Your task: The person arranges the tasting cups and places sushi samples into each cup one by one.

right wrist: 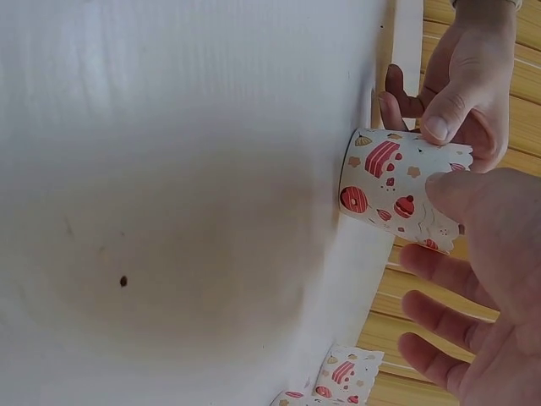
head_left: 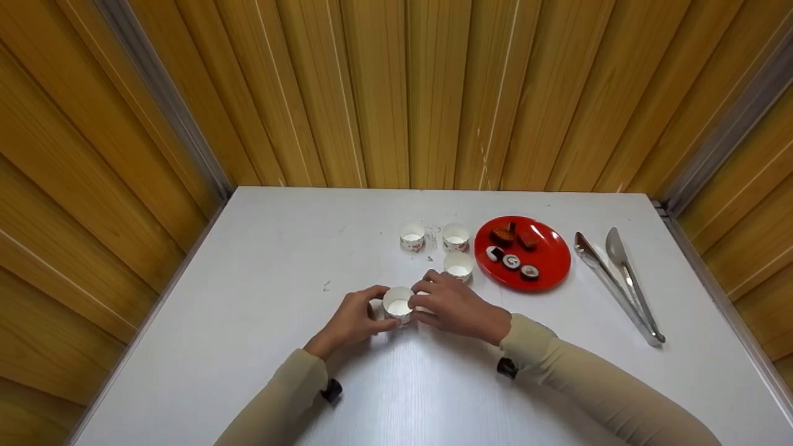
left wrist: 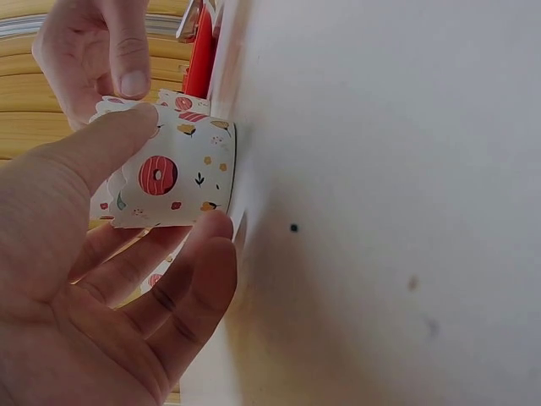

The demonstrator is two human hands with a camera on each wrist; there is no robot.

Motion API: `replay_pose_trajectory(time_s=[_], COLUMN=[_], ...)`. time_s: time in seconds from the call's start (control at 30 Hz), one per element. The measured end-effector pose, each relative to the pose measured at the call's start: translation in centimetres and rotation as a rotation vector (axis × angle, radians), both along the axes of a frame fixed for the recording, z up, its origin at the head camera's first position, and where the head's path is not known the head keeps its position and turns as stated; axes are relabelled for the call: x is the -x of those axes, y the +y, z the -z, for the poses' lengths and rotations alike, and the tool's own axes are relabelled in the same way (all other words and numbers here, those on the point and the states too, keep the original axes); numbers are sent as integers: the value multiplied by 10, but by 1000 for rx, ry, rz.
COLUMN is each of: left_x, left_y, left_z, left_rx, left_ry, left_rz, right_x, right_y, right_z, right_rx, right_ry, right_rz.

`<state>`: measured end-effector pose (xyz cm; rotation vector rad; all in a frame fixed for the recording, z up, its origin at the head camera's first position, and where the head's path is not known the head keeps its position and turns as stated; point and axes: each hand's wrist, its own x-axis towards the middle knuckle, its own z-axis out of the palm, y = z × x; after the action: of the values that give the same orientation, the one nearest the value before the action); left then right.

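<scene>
A white paper baking cup (head_left: 398,305) stands on the table between both hands, its opening facing up. Red doughnut and cake prints cover its side in the wrist views. My left hand (head_left: 356,317) holds it from the left, thumb on the near side and fingers round the far side. From the right, my right hand (head_left: 458,306) pinches it by the rim, with thumb and index finger at the edge and the other fingers spread apart. Just beyond the right hand sits another paper cup (head_left: 458,266), partly covered by the fingers in the head view.
Two more paper cups, one at the left (head_left: 412,238) and one at the right (head_left: 455,238), stand farther back. A red plate (head_left: 553,248) carries several sushi pieces (head_left: 511,261). Metal tongs (head_left: 627,282) lie spread at the right of the white table (head_left: 279,248). Wood-patterned walls enclose it.
</scene>
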<state>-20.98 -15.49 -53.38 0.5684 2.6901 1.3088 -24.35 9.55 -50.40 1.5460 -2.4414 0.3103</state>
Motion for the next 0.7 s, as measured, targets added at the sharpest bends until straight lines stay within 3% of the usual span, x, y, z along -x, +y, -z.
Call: replay_pose_trajectory(time_s=[0.7], left_x=[-2], left_y=[-1], left_z=[0], left_rx=[-17], left_ry=[5], left_rz=[2], right_x=[1], right_y=[2], right_z=[-13], right_rx=[47], right_ry=[14], right_rz=[-34])
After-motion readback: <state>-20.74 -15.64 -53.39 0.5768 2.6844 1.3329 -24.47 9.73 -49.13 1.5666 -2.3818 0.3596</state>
